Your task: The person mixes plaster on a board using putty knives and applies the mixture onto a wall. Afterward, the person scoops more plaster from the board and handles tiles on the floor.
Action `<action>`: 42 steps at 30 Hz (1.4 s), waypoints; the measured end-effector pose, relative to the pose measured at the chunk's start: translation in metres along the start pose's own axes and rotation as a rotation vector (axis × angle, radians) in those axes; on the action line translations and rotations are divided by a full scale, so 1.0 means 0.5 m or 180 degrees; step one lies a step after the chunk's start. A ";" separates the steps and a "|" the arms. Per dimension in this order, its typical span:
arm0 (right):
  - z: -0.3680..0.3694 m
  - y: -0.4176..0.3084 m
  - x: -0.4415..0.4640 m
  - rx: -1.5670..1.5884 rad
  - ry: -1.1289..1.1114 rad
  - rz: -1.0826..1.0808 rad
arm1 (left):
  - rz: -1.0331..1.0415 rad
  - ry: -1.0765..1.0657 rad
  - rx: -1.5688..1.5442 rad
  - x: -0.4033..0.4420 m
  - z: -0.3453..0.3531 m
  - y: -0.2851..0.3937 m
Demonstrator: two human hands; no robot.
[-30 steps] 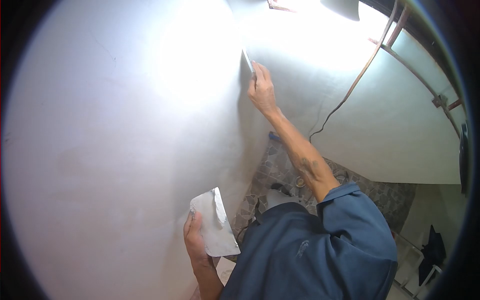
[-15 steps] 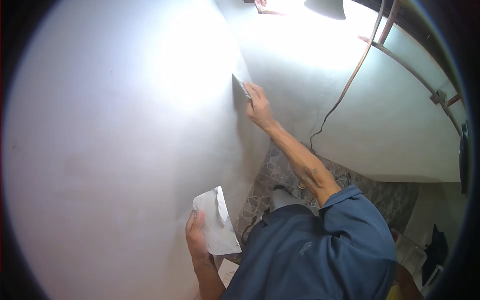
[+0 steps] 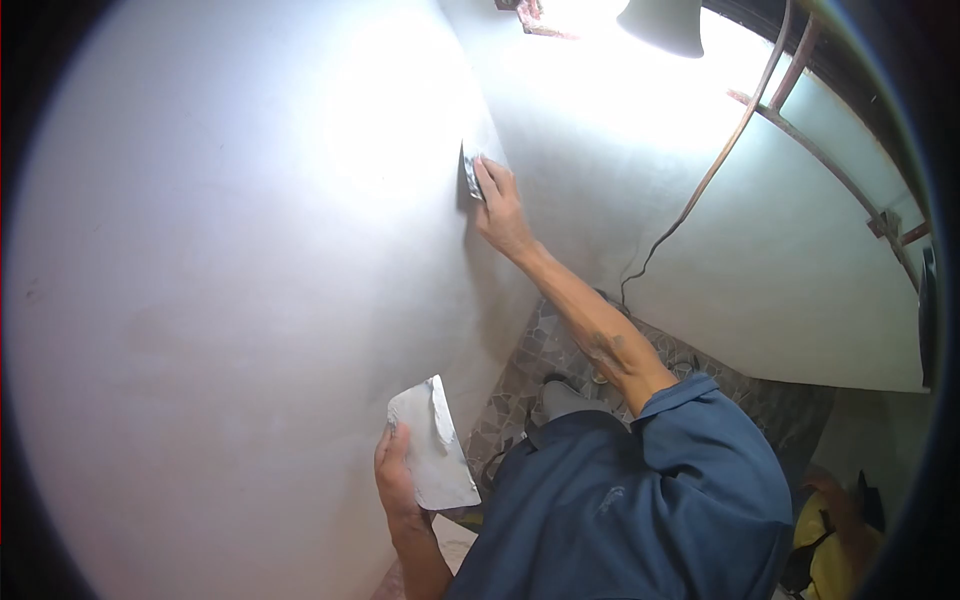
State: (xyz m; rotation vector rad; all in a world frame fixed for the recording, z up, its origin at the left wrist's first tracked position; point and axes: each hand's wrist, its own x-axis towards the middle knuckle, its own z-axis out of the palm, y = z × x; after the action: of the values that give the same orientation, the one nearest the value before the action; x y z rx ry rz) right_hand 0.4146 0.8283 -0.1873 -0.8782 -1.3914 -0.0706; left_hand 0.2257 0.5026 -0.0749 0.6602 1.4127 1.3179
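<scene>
My right hand (image 3: 507,212) reaches up near the corner and grips a putty knife (image 3: 471,175), its blade at the white wall (image 3: 230,300) on the left. The fingers are closed round the tool and partly hide it. Lower down, my left hand (image 3: 396,472) holds a flat, pale putty board (image 3: 432,470) by its left side. A thick ridge of white putty (image 3: 441,415) lies along the board's upper right edge, with more smeared at the top left corner.
A bright lamp (image 3: 665,25) hangs at the top, with a cable (image 3: 715,165) running down the second wall (image 3: 780,260). Rusty metal bars (image 3: 830,150) curve at the right. Stone-patterned floor (image 3: 510,375) lies below. At lower right are a yellow item (image 3: 832,570) and what looks like another person's arm (image 3: 848,515).
My right hand has moved slightly left and up with the putty knife, whose blade has turned steeper. The left hand and board barely moved. The yellow item and arm-like shape at lower right show more.
</scene>
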 end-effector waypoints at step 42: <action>0.017 0.039 0.041 -0.0234 0.0222 0.0586 | -0.0101 -0.0143 0.0032 0.013 -0.004 -0.013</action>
State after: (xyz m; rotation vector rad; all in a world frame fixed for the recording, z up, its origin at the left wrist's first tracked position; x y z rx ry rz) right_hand 0.4227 0.8558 -0.1798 -1.0521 -1.2442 -0.0116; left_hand 0.2235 0.5060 -0.0834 0.6674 1.3890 1.2647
